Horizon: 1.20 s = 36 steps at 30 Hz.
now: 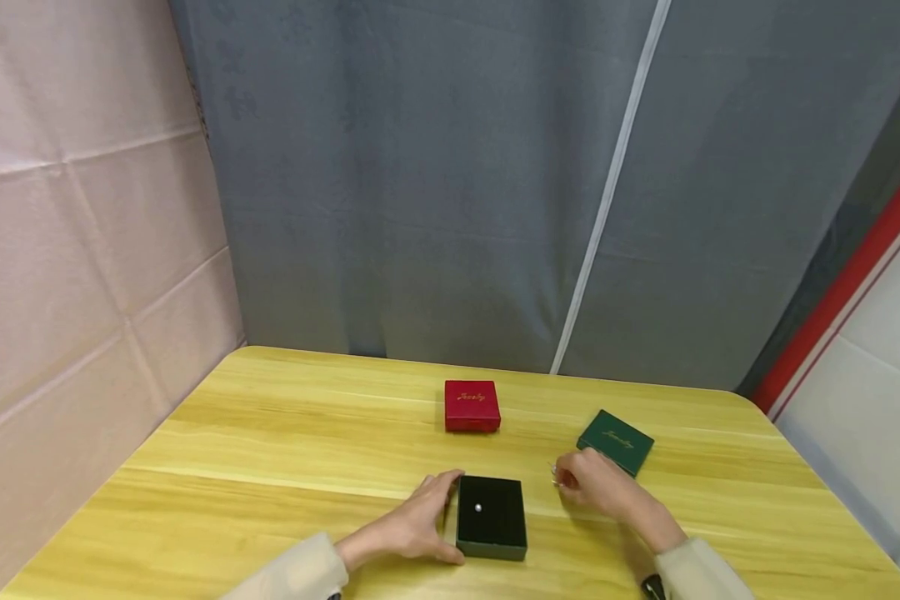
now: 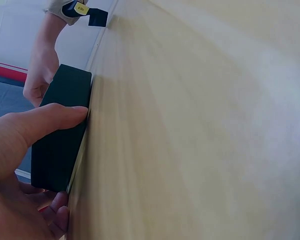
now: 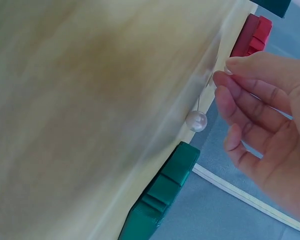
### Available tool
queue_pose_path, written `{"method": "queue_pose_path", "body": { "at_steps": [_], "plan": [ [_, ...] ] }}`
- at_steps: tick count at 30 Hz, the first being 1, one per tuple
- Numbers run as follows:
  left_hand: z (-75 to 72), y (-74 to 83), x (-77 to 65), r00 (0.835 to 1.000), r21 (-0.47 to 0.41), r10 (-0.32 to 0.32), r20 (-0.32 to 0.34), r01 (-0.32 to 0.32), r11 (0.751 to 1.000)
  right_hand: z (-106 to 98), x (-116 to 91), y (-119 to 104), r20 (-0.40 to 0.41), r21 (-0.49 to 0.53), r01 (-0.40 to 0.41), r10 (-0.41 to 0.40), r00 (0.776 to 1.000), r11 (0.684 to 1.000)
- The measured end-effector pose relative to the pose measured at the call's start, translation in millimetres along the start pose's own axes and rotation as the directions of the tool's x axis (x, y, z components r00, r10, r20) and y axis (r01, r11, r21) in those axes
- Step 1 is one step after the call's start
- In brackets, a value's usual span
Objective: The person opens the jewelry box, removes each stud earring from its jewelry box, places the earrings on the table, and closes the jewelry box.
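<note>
An open dark green jewelry box with a black insert sits on the table, and a small pearl shows on the insert. My left hand holds the box at its left side, thumb at the near corner and fingers at the far one. In the left wrist view that thumb lies along the box's side wall. To the right of the box, my right hand pinches a pearl earring between thumb and forefinger. Its white pearl dangles from a thin wire in the right wrist view.
A green lid with gold lettering lies just beyond the right hand. Farther back stands a closed red jewelry box. Grey curtain hangs behind the wooden table.
</note>
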<state>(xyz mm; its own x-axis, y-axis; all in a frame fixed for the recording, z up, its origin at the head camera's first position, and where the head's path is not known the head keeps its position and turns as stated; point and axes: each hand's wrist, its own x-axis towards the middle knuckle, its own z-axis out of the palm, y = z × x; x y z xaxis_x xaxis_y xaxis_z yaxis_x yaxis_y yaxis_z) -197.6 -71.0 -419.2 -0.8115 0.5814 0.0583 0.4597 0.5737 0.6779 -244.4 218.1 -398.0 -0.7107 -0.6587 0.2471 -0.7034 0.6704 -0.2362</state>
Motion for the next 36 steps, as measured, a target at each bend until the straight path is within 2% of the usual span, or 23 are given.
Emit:
{"method": "queue_pose_path", "body": {
  "at_steps": [10,30,36],
  "plan": [
    [-0.8,1.9,0.2,1.000,0.003,-0.017,0.001,0.017,1.000,-1.2,3.5,-3.5,0.051,-0.005,0.023,-0.023,0.998,1.000],
    [0.7,0.1,0.3,1.000,0.012,-0.001,-0.005,0.001,1.000,1.9,5.1,-3.4,0.080,-0.023,-0.005,0.006,0.997,1.000],
    [0.3,0.6,0.5,1.000,0.008,-0.008,0.000,0.008,1.000,1.1,4.5,-3.6,0.074,-0.020,0.008,-0.007,0.997,1.000]
  ]
}}
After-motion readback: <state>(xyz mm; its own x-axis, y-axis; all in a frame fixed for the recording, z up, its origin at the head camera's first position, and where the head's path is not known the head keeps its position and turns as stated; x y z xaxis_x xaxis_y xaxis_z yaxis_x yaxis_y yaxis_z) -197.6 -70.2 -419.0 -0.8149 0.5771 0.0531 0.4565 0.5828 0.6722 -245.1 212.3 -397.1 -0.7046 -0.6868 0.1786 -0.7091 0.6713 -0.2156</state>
